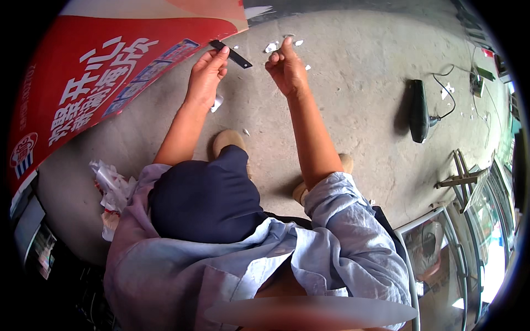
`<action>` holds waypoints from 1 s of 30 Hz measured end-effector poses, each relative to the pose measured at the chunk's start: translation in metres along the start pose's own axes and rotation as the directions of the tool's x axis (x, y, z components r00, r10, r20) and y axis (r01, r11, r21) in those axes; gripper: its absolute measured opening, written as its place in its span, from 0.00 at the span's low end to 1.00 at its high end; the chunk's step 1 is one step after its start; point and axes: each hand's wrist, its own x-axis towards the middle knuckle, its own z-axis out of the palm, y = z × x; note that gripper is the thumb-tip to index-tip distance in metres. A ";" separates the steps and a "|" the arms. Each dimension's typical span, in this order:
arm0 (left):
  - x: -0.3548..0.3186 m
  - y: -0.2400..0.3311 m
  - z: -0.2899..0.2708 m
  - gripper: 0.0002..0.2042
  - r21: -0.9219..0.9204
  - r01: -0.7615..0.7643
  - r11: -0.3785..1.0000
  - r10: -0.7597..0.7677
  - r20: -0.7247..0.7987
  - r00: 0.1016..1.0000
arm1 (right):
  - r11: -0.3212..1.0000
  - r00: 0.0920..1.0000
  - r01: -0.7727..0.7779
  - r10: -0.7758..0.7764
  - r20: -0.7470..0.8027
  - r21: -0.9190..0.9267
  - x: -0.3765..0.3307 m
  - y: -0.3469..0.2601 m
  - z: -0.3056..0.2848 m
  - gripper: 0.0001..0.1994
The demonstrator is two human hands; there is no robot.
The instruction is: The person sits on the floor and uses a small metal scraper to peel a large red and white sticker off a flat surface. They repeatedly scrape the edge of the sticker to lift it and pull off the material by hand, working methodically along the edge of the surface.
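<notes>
My left hand (205, 77) is closed, with thumb and fingers pinching a flat black strip (241, 59). The strip slants down to the right from the fingertips and has a small hole near its free end. Beside it on the right, clear of the strip, my right hand (288, 69) is closed too. Its fingers are curled and the thumb is pressed against them; whether something small sits between them is hidden. A large red printed panel (83, 71) with white lettering stands at the left, its edge close to my left hand.
White scraps (271, 48) lie on the concrete floor (364, 71) around my hands. To the right is a black tube-shaped tool (419, 110) with a cord. A small folding stand (462, 179) and glass-paned frames (441, 265) are at lower right. Crumpled plastic (110, 185) lies at left.
</notes>
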 end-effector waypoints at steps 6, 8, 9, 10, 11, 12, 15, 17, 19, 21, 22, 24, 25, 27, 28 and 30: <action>0.000 0.001 -0.002 0.08 -0.004 -0.003 1.000 0.003 -0.012 1.000 | 0.660 0.958 0.287 -0.198 0.208 -0.694 -0.001 0.004 0.005 0.18; -0.001 0.002 -0.001 0.08 -0.003 -0.012 1.000 0.012 -0.011 1.000 | 0.618 0.943 0.332 -0.234 0.236 -0.713 -0.002 0.006 0.007 0.18; -0.001 0.001 -0.001 0.08 0.001 -0.017 1.000 0.017 -0.006 1.000 | 0.597 0.934 0.355 -0.254 0.250 -0.719 -0.003 0.007 0.008 0.18; 0.002 0.004 -0.001 0.07 0.013 -0.028 1.000 0.028 0.005 1.000 | 0.437 0.894 0.421 -0.345 0.284 -0.795 -0.004 0.006 0.012 0.18; 0.003 0.003 -0.003 0.06 0.012 -0.031 0.999 0.031 -0.003 1.000 | 0.263 0.843 0.461 -0.428 0.326 -0.847 -0.006 0.004 0.013 0.17; 0.001 0.000 -0.005 0.05 0.013 -0.035 0.999 0.035 -0.010 0.999 | 0.210 0.858 0.399 -0.429 0.283 -0.893 -0.008 0.000 0.014 0.15; -0.004 0.003 0.001 0.07 0.079 -0.109 0.991 0.110 -0.006 0.994 | 0.276 0.964 0.014 -0.259 -0.061 -0.961 -0.016 -0.023 0.028 0.20; -0.009 0.005 0.014 0.10 0.111 -0.197 0.974 0.196 0.019 0.980 | 0.217 0.854 0.233 -0.512 0.092 -0.948 -0.008 -0.014 0.014 0.17; -0.013 0.012 0.023 0.09 0.166 -0.254 0.953 0.248 0.054 0.967 | 0.044 0.569 0.500 -0.770 0.289 -0.865 -0.003 -0.006 0.016 0.14; -0.015 0.018 0.031 0.09 0.225 -0.324 0.919 0.311 0.091 0.946 | 0.570 0.841 0.461 -0.526 0.130 -0.680 -0.009 -0.008 0.020 0.13; -0.015 0.020 0.034 0.09 0.255 -0.366 0.895 0.349 0.111 0.931 | 0.688 0.906 0.410 -0.381 0.184 -0.598 -0.012 -0.014 0.020 0.14; -0.013 0.026 0.037 0.08 0.339 -0.435 0.834 0.405 0.159 0.900 | 0.799 0.937 0.326 -0.204 0.282 -0.505 -0.021 -0.018 0.024 0.12; -0.012 0.030 0.039 0.08 0.391 -0.462 0.796 0.423 0.186 0.887 | 0.750 0.934 0.343 -0.210 0.288 -0.565 -0.022 -0.019 0.023 0.12; -0.013 0.041 0.042 0.08 0.545 -0.547 0.636 0.490 0.263 0.831 | 0.639 0.929 0.368 -0.216 0.302 -0.676 -0.022 -0.021 0.017 0.11; -0.014 0.049 0.043 0.08 0.632 -0.594 0.497 0.529 0.322 0.785 | 0.620 0.912 0.410 -0.279 0.301 -0.669 -0.022 -0.021 0.016 0.11; -0.015 0.062 0.048 0.08 0.717 -0.683 0.144 0.607 0.481 0.633 | 0.575 0.868 0.489 -0.399 0.296 -0.656 -0.018 -0.020 0.013 0.11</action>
